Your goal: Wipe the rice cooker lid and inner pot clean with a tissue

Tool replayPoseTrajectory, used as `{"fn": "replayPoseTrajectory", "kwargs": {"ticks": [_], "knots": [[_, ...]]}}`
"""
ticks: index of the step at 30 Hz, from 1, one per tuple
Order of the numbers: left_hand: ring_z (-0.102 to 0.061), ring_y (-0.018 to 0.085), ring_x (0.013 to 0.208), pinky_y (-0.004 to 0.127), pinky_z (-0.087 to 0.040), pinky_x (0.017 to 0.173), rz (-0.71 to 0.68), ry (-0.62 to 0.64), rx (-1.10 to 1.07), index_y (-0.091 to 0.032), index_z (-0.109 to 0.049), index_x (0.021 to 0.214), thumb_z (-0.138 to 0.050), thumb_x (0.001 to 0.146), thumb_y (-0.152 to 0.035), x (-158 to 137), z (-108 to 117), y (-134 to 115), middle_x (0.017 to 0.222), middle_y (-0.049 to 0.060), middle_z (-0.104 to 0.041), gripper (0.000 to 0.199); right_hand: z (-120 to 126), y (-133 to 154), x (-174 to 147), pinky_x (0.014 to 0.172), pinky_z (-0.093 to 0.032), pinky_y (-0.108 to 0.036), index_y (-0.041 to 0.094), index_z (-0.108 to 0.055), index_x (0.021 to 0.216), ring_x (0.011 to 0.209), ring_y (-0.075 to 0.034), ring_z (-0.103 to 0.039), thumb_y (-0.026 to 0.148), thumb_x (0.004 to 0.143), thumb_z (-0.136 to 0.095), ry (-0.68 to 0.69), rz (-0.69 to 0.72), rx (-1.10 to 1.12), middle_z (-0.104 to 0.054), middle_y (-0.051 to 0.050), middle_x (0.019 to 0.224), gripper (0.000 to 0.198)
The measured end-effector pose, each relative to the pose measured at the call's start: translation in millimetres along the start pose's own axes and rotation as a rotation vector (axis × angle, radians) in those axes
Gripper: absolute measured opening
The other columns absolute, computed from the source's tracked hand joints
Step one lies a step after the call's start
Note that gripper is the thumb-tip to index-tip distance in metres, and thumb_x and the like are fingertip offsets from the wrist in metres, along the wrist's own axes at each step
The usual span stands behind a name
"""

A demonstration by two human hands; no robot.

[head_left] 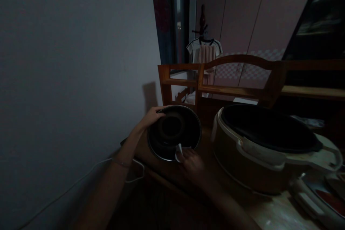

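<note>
A round, dark pot (172,151) with a pale metal rim is tilted so that its inside faces me. My left hand (152,116) grips the rim at its upper left, thumb inside and fingers behind. At the lower right of the rim, my right hand (192,163) is closed on a crumpled white tissue (179,151), which touches the pot's edge. Some of the right fingers are blurred and shadowed. The underside of the pot is hidden.
To the right stands a large cream cooker (250,169) with a black inner bowl, its lid (315,197) at the lower right. A wooden shelf frame (237,90) rises behind. A white cable (81,179) runs along the wall (81,61) at left.
</note>
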State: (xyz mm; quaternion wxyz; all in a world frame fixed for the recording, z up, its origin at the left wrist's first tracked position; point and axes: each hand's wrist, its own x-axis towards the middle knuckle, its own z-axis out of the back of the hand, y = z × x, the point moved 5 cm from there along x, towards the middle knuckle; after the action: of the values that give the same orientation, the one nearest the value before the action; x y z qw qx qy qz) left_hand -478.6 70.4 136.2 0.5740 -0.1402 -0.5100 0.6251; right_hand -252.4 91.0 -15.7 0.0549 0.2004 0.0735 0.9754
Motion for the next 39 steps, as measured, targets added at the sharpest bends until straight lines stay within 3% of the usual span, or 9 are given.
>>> {"fn": "replayPoseTrajectory", "kwargs": {"ticks": [5,10,19,23,29,34,39], "knots": [[-0.064,0.026,0.115,0.042,-0.045,0.107,0.013,-0.001,0.036,-0.02,-0.07,0.124,-0.055,0.069,-0.016,1,-7,-7,0.118,0.001,-0.073,0.056,-2,-12,-4,0.108,-0.041,-0.046,0.01,-0.059,0.129,0.126,-0.031,-0.053,0.013,0.091,-0.057,-0.019,-0.005,-0.167,-0.059,-0.02,0.134,0.038],[-0.061,0.025,0.121,0.04,-0.043,0.11,-0.031,-0.009,0.046,-0.021,-0.07,0.124,-0.052,0.071,-0.014,0,-17,-17,0.124,0.0,-0.07,0.057,-11,-20,-10,0.108,-0.042,-0.047,0.012,-0.057,0.131,0.128,-0.028,-0.052,0.002,0.091,-0.051,-0.084,0.021,-0.248,-0.059,-0.017,0.135,0.041],[-0.061,0.024,0.12,0.037,-0.041,0.111,-0.075,0.02,0.071,-0.022,-0.071,0.122,-0.05,0.067,-0.013,4,-33,-36,0.124,-0.001,-0.07,0.06,1,-27,-13,0.109,-0.045,-0.042,0.018,-0.056,0.134,0.13,-0.024,-0.052,0.0,0.09,-0.056,-0.102,0.054,-0.204,-0.056,-0.013,0.141,0.047],[-0.067,0.025,0.107,0.037,-0.051,0.097,0.021,0.055,-0.006,-0.021,-0.072,0.12,-0.048,0.06,-0.012,8,-31,-33,0.113,0.0,-0.075,0.065,-7,-23,-12,0.109,-0.044,-0.041,0.02,-0.056,0.134,0.131,-0.023,-0.051,0.004,0.093,-0.055,-0.126,0.052,-0.168,-0.057,-0.011,0.14,0.044],[-0.071,0.025,0.091,0.034,-0.055,0.084,0.079,0.19,0.074,-0.022,-0.077,0.11,-0.048,0.053,-0.012,18,-22,-40,0.098,0.0,-0.078,0.065,-38,11,7,0.102,-0.049,-0.041,0.018,-0.06,0.126,0.12,-0.023,-0.061,0.015,0.094,-0.06,-0.054,0.042,-0.105,-0.066,-0.012,0.128,0.032],[-0.073,0.024,0.084,0.031,-0.057,0.075,0.089,0.415,0.127,-0.023,-0.079,0.105,-0.051,0.053,-0.014,28,-29,-47,0.093,0.002,-0.079,0.059,-39,54,20,0.088,-0.054,-0.035,0.019,-0.056,0.127,0.107,-0.022,-0.067,0.026,0.094,-0.061,-0.057,0.024,-0.068,-0.068,-0.011,0.122,0.034],[-0.07,0.026,0.104,0.031,-0.052,0.092,-0.063,0.301,0.329,-0.025,-0.078,0.105,-0.068,0.058,-0.019,46,-33,-50,0.112,0.005,-0.075,0.048,-32,71,24,0.083,-0.055,-0.033,0.018,-0.053,0.129,0.102,-0.022,-0.068,0.02,0.093,-0.059,-0.047,-0.03,-0.027,-0.069,-0.011,0.117,0.036]]}}
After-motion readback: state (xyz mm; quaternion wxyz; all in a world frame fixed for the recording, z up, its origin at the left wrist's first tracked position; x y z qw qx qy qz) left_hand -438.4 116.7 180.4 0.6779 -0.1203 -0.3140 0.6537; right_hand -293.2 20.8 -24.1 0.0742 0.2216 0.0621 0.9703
